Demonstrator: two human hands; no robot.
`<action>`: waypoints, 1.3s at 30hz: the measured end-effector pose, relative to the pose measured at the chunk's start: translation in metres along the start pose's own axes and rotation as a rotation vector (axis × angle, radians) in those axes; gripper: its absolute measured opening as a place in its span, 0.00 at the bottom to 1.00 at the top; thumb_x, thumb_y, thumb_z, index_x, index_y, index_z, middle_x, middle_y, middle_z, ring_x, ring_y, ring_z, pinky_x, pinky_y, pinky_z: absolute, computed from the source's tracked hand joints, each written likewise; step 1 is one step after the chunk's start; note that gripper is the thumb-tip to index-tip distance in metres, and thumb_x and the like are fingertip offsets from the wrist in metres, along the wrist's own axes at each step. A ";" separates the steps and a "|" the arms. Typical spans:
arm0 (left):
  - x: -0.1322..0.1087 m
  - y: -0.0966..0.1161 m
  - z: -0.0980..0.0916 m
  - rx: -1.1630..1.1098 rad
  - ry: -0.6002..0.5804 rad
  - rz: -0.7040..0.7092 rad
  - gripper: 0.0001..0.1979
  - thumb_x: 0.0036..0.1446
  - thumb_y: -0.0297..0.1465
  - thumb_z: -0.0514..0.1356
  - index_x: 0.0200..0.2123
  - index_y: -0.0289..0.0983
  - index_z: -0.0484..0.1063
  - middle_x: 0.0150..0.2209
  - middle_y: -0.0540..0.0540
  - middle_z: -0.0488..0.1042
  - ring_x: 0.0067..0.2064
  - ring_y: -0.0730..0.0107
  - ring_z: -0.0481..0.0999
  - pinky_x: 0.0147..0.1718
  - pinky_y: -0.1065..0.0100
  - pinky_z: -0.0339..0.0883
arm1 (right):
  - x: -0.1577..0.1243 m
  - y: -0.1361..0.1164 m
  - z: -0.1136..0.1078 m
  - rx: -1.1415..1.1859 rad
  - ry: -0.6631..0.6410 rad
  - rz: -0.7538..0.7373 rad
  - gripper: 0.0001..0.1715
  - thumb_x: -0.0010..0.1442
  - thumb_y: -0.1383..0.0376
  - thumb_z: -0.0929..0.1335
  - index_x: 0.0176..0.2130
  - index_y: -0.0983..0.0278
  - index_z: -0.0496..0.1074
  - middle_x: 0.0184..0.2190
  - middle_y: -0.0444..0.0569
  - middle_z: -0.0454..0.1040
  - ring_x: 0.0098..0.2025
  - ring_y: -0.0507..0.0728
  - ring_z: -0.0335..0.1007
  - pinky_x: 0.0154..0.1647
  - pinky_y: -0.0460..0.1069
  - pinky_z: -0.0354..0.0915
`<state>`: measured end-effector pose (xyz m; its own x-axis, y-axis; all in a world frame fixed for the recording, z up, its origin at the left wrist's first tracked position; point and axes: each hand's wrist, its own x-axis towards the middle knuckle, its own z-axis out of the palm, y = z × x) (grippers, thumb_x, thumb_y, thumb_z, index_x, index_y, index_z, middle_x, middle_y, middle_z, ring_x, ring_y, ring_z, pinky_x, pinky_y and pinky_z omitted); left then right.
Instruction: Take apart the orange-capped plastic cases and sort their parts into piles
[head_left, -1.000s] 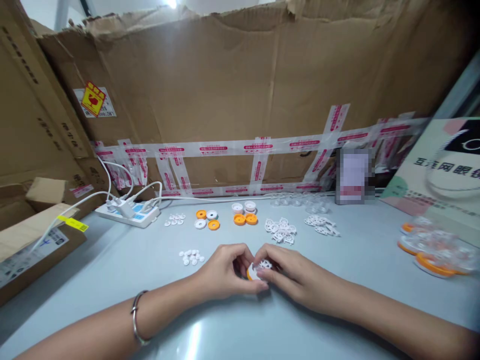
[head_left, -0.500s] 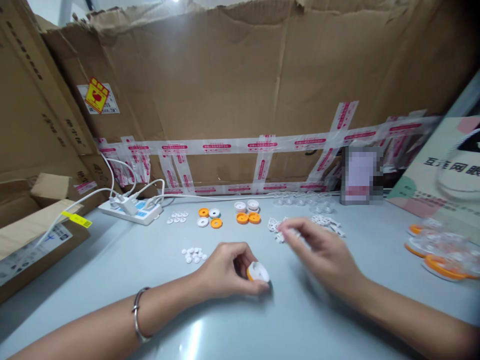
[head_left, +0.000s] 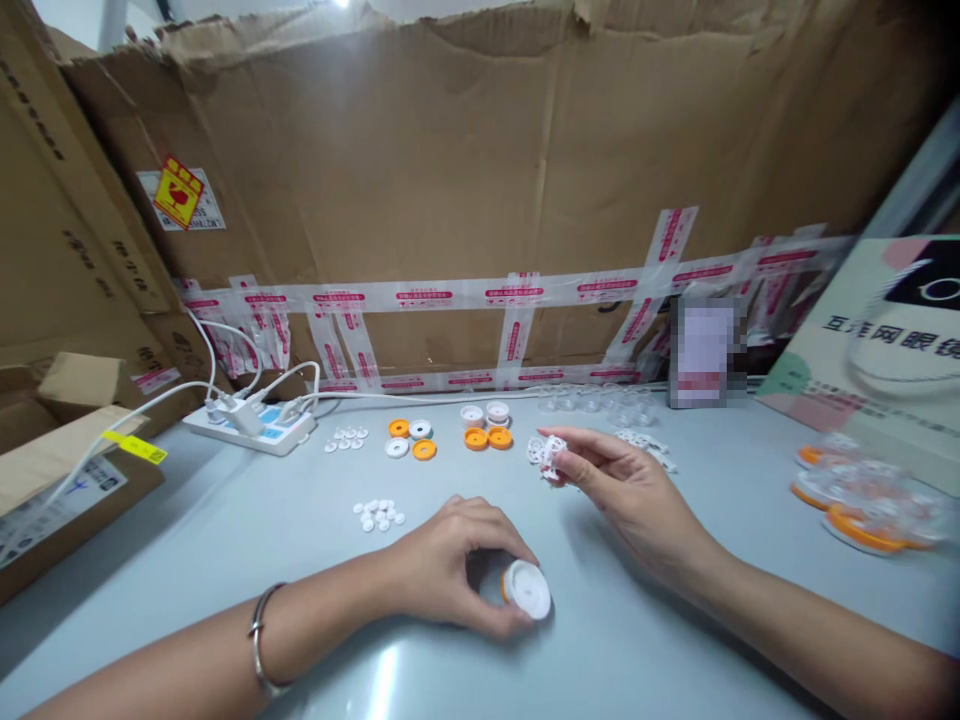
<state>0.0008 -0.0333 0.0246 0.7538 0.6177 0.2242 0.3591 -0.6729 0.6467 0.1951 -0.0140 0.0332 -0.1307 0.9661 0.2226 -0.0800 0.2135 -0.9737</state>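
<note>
Low over the table, my left hand point(head_left: 457, 565) grips a round white-and-orange plastic part point(head_left: 529, 590) by its edge, thumb below and fingers above. Its white face is tilted toward me. Between the thumb and fingers of my right hand point(head_left: 637, 490) is a small white openwork plastic piece point(head_left: 554, 453). Similar white openwork pieces point(head_left: 534, 450) lie right beside those fingertips, partly hidden. Small white round caps point(head_left: 379, 515) are heaped beyond my left wrist.
Orange and white rings point(head_left: 424, 450) stand in groups farther back, beside small white discs point(head_left: 346, 440). Clear domes point(head_left: 592, 402) line the rear. White-orange parts with clear covers point(head_left: 870, 525) lie at right. A power strip point(head_left: 255, 425) and cardboard box point(head_left: 82, 490) occupy the left.
My right hand has closed on a white openwork piece from the pile and brought it slightly up. The round part in my left hand has turned its white face more toward me.
</note>
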 end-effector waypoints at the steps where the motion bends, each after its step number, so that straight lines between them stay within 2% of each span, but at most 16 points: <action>1: -0.001 0.000 0.000 0.002 -0.022 0.019 0.16 0.41 0.32 0.65 0.37 0.39 0.74 0.36 0.47 0.75 0.40 0.66 0.72 0.44 0.66 0.57 | 0.000 0.001 -0.001 0.008 -0.005 0.008 0.20 0.48 0.54 0.70 0.40 0.60 0.72 0.27 0.44 0.72 0.29 0.51 0.65 0.35 0.49 0.63; 5: -0.002 0.002 -0.003 -0.033 -0.050 0.054 0.22 0.38 0.35 0.67 0.42 0.41 0.73 0.40 0.45 0.74 0.43 0.63 0.70 0.46 0.64 0.57 | 0.001 0.002 -0.001 0.019 -0.030 0.015 0.20 0.49 0.54 0.70 0.42 0.58 0.72 0.27 0.42 0.70 0.28 0.50 0.63 0.35 0.49 0.61; 7: -0.001 0.004 -0.004 -0.107 0.039 0.021 0.22 0.41 0.36 0.65 0.43 0.39 0.72 0.40 0.44 0.73 0.42 0.63 0.70 0.45 0.64 0.59 | 0.000 0.003 0.001 0.024 -0.067 0.015 0.20 0.49 0.54 0.70 0.41 0.59 0.72 0.27 0.42 0.69 0.28 0.50 0.62 0.35 0.48 0.61; 10: 0.003 0.007 -0.002 -0.248 0.290 -0.126 0.14 0.51 0.35 0.60 0.41 0.36 0.73 0.39 0.42 0.73 0.41 0.65 0.71 0.42 0.65 0.62 | -0.002 0.004 0.006 0.078 -0.163 0.054 0.21 0.49 0.55 0.70 0.42 0.60 0.68 0.23 0.40 0.67 0.27 0.50 0.63 0.34 0.47 0.60; 12: 0.006 0.007 0.000 -0.345 0.395 -0.214 0.12 0.54 0.34 0.57 0.40 0.36 0.73 0.38 0.43 0.72 0.41 0.66 0.70 0.39 0.66 0.63 | -0.004 0.007 0.011 0.127 -0.210 0.095 0.22 0.48 0.56 0.71 0.40 0.60 0.64 0.22 0.38 0.68 0.26 0.49 0.64 0.33 0.47 0.60; 16: 0.011 0.003 0.003 -0.529 0.443 -0.246 0.10 0.52 0.34 0.59 0.36 0.36 0.75 0.36 0.44 0.72 0.39 0.67 0.71 0.37 0.68 0.66 | -0.005 0.009 0.019 0.159 -0.242 0.159 0.20 0.44 0.57 0.73 0.32 0.62 0.61 0.19 0.37 0.69 0.24 0.49 0.65 0.32 0.47 0.61; 19: 0.011 -0.002 0.005 -0.575 0.484 -0.239 0.09 0.50 0.33 0.61 0.34 0.36 0.75 0.37 0.44 0.72 0.40 0.66 0.71 0.35 0.68 0.67 | -0.004 0.010 0.021 0.129 -0.228 0.190 0.18 0.44 0.58 0.73 0.27 0.63 0.63 0.18 0.38 0.70 0.23 0.49 0.66 0.31 0.47 0.62; 23: 0.009 -0.006 0.004 -0.387 0.539 -0.255 0.08 0.49 0.32 0.62 0.34 0.36 0.74 0.36 0.45 0.74 0.37 0.68 0.72 0.35 0.69 0.67 | -0.002 0.015 0.018 0.064 -0.155 0.208 0.15 0.41 0.60 0.74 0.25 0.65 0.68 0.20 0.41 0.73 0.25 0.50 0.69 0.30 0.46 0.64; 26: 0.007 -0.007 0.003 -0.187 0.546 -0.241 0.08 0.48 0.30 0.62 0.34 0.35 0.73 0.33 0.47 0.76 0.34 0.70 0.73 0.35 0.69 0.67 | -0.001 0.018 0.017 0.040 -0.144 0.233 0.13 0.41 0.60 0.74 0.28 0.64 0.72 0.24 0.43 0.76 0.28 0.51 0.71 0.31 0.46 0.65; 32: 0.006 -0.012 0.001 0.102 0.513 -0.042 0.07 0.52 0.27 0.59 0.37 0.35 0.73 0.33 0.45 0.75 0.34 0.71 0.73 0.33 0.70 0.68 | -0.003 0.017 0.017 0.050 -0.216 0.227 0.13 0.45 0.58 0.72 0.32 0.64 0.76 0.25 0.44 0.76 0.29 0.51 0.72 0.35 0.47 0.67; 36: 0.005 -0.017 0.002 0.329 0.501 0.149 0.08 0.56 0.26 0.56 0.38 0.33 0.72 0.33 0.42 0.75 0.34 0.70 0.73 0.33 0.69 0.69 | -0.003 0.018 0.017 0.022 -0.209 0.228 0.14 0.45 0.57 0.71 0.27 0.65 0.76 0.21 0.43 0.74 0.25 0.50 0.69 0.32 0.46 0.67; 39: 0.005 -0.018 0.004 0.435 0.487 0.198 0.08 0.58 0.26 0.54 0.38 0.34 0.72 0.31 0.43 0.75 0.32 0.70 0.73 0.32 0.69 0.70 | -0.003 0.019 0.018 0.002 -0.204 0.228 0.14 0.45 0.56 0.71 0.25 0.65 0.76 0.20 0.44 0.74 0.25 0.50 0.69 0.31 0.46 0.67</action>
<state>0.0003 -0.0197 0.0114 0.5310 0.5105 0.6764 0.5052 -0.8315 0.2310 0.1765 -0.0150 0.0151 -0.3414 0.9399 0.0041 -0.0276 -0.0056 -0.9996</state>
